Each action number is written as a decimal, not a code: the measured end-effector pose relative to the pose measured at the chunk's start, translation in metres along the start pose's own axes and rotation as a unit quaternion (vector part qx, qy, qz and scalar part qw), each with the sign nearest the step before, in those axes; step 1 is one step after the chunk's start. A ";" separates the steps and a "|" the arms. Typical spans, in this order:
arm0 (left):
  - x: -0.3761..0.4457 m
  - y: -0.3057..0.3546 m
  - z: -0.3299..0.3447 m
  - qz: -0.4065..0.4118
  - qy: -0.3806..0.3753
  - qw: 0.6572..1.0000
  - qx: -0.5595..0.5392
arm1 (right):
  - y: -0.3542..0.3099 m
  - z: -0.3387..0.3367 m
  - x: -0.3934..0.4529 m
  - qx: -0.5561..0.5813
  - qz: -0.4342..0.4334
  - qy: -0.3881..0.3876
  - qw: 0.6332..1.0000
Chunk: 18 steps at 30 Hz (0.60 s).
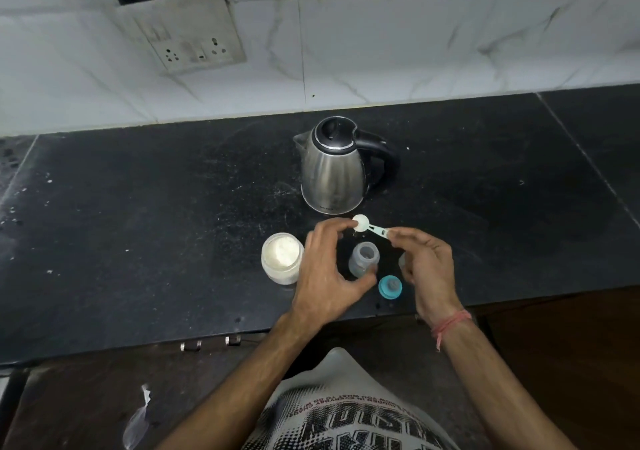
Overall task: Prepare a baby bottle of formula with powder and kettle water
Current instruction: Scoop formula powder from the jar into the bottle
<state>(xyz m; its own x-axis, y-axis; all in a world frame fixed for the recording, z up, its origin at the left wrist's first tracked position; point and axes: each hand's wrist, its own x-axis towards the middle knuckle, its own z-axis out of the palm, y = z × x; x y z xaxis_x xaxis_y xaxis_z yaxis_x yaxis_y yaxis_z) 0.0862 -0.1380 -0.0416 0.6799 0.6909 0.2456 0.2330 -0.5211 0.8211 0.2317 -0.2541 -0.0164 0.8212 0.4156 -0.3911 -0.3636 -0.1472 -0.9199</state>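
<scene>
My right hand (427,269) pinches the handle of a pale green scoop (369,228) heaped with white powder, held above and just behind the open baby bottle (363,259). My left hand (325,269) arches beside the bottle; its index fingertip touches the scoop's bowl and its thumb lies by the bottle's base. An open glass jar of white formula powder (282,257) stands left of that hand. The steel kettle (334,169) with black lid and handle stands behind, lid closed.
The teal nipple ring (390,286) lies on the black stone counter (138,224) near its front edge, right of the bottle. A clear cap is partly hidden under my right hand. A socket plate (194,47) is on the tiled wall.
</scene>
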 end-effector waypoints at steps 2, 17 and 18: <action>-0.001 -0.007 0.010 -0.005 -0.018 1.000 -0.013 | 0.002 -0.006 -0.001 -0.005 0.001 0.014 1.000; -0.004 -0.029 0.038 -0.077 -0.045 0.996 -0.012 | 0.017 -0.026 -0.002 -0.007 0.041 0.065 0.997; -0.003 -0.032 0.040 -0.083 -0.051 0.995 -0.008 | 0.018 -0.026 -0.002 -0.007 0.039 0.064 0.997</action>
<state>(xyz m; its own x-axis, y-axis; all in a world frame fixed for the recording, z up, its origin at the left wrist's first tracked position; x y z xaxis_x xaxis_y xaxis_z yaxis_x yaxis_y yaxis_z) 0.1040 -0.1437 -0.0889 0.7011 0.7111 0.0532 0.3370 -0.3961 0.8541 0.2353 -0.2809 -0.0332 0.8399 0.2844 -0.4622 -0.4242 -0.1872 -0.8860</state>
